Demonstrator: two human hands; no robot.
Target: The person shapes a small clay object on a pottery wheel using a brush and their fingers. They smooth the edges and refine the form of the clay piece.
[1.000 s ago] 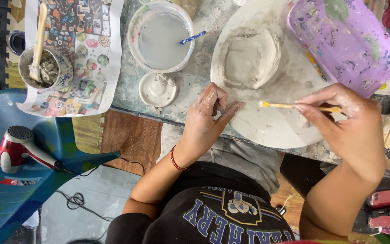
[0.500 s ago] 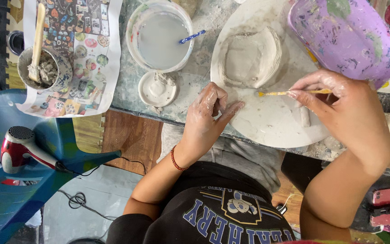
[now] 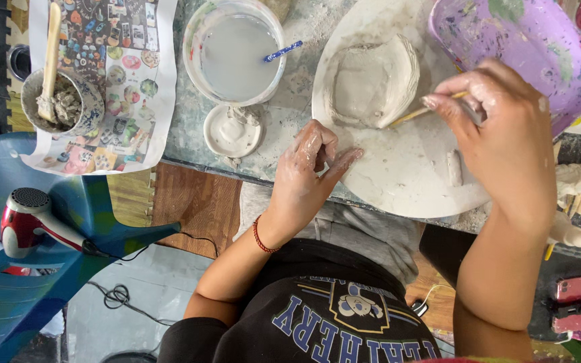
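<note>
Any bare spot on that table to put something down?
Best patch: the lower part of the white board, between the left hand, the clay dish and the right hand; a small clay roll lies there. Crowded between the water bowl, small lid and printed sheet.

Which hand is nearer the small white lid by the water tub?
Left. The left hand rests just beside the lid; the right hand is far across the plate.

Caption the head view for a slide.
Right hand works a clay dish with a thin tool; left hand rests nearby.
</note>
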